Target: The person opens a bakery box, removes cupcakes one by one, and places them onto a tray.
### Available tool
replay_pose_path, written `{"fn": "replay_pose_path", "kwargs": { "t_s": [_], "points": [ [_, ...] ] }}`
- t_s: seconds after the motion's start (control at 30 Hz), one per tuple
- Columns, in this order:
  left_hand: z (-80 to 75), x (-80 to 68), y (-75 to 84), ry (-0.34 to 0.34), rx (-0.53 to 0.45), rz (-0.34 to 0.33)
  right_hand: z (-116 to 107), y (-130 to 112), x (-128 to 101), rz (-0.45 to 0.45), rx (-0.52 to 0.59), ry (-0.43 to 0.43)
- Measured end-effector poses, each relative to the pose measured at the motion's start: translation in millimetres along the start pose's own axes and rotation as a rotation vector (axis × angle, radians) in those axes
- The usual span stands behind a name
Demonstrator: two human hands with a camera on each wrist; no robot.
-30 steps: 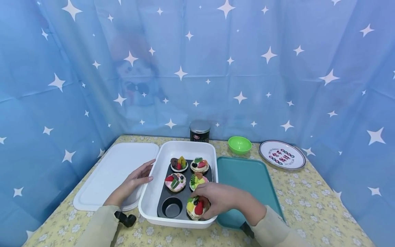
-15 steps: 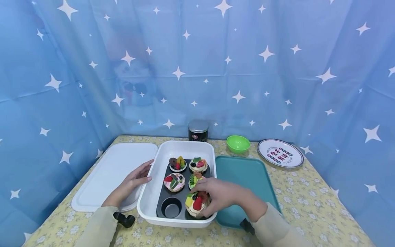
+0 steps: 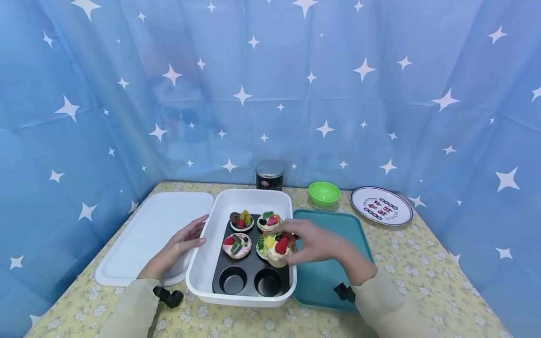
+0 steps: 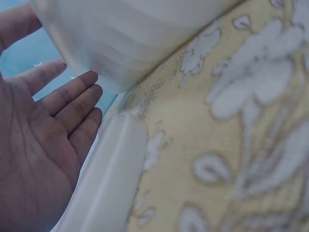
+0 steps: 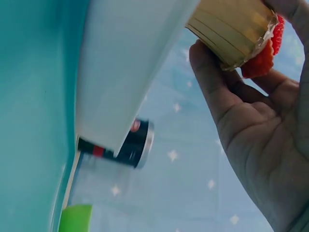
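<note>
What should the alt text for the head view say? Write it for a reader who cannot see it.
A person's right hand holds a fruit-topped cupcake above a black muffin pan inside a white rectangular tub. The left hand rests flat against the tub's side, over a white lid. A teal tray lies on the right.

Beige long sleeves; black wrist-mounted cameras; bare hands (image 3: pixel 314 241).
</note>
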State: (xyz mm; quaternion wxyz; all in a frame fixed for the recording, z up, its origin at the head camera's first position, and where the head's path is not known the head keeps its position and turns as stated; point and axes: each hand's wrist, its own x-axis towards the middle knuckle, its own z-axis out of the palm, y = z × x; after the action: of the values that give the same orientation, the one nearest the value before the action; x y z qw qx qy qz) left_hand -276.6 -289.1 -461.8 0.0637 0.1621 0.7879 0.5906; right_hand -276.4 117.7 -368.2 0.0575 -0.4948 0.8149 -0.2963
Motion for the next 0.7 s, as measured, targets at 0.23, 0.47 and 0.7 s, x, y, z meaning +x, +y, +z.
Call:
{"fn": "replay_pose_path", "kwargs": {
  "t_s": [0.23, 0.47, 0.7],
  "points": [
    [-0.9, 1.5, -2.5, 0.007, 0.009, -0.018, -20.5, 33.3, -14.3, 0.079, -0.002, 0.15],
    [-0.9, 0.6, -2.7, 0.015, 0.013, -0.022, -34.8, 75.4, -30.3, 0.29, -0.058, 0.297],
    [-0.8, 1.6, -2.4, 0.012, 0.024, -0.01, -32.8, 104.3, -40.0, 0.408, -0.116, 0.377]
  ]
}}
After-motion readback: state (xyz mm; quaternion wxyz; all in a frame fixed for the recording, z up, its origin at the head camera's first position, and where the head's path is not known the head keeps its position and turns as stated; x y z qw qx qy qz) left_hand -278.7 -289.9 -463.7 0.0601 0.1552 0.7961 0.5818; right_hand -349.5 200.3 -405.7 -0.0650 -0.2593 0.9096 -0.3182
